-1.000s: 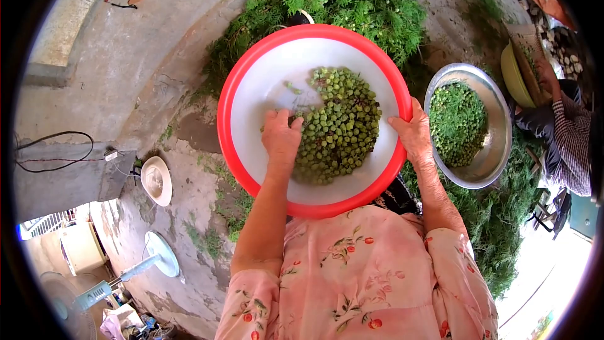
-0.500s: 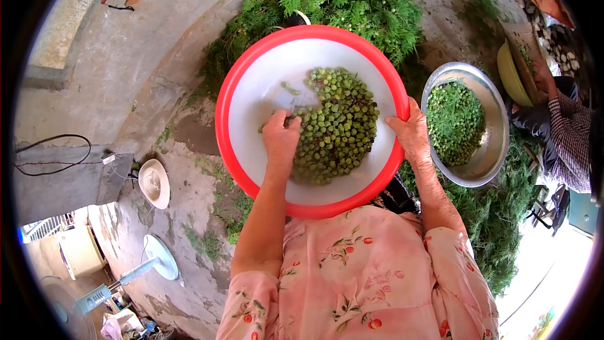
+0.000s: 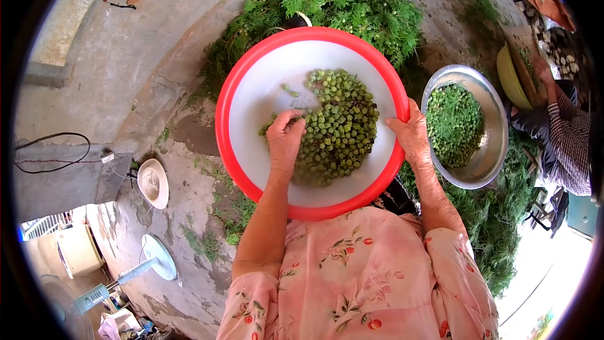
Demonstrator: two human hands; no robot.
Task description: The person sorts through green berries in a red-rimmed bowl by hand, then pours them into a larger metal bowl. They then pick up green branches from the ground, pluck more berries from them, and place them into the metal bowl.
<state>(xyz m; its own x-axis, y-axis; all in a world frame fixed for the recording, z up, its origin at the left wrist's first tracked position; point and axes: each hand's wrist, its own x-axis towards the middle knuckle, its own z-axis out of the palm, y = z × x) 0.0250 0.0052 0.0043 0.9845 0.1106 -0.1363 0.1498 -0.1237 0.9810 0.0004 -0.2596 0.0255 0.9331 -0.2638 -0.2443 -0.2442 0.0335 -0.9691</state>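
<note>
A white basin with a red rim (image 3: 244, 179) is in front of my body, with a heap of small green cones (image 3: 340, 123) inside. My right hand (image 3: 412, 132) grips the basin's right rim, thumb over the inner edge and fingers outside. Over the left side of the heap, my left hand (image 3: 286, 138) has its fingers pinched together; whatever they hold is too small to make out. A small green sprig (image 3: 290, 90) lies apart on the basin's white bottom.
A metal bowl (image 3: 497, 145) of green cones and leaf bits stands at the right. Cut green branches (image 3: 340, 3) lie beyond the basin. Another person (image 3: 566, 145) sits at the far right near a yellow-green bowl (image 3: 513, 75). A hat (image 3: 153, 184) and fan (image 3: 160, 258) are at left.
My left hand has shifted slightly right, and green bits now show just left of its fingers. My right hand stays on the rim.
</note>
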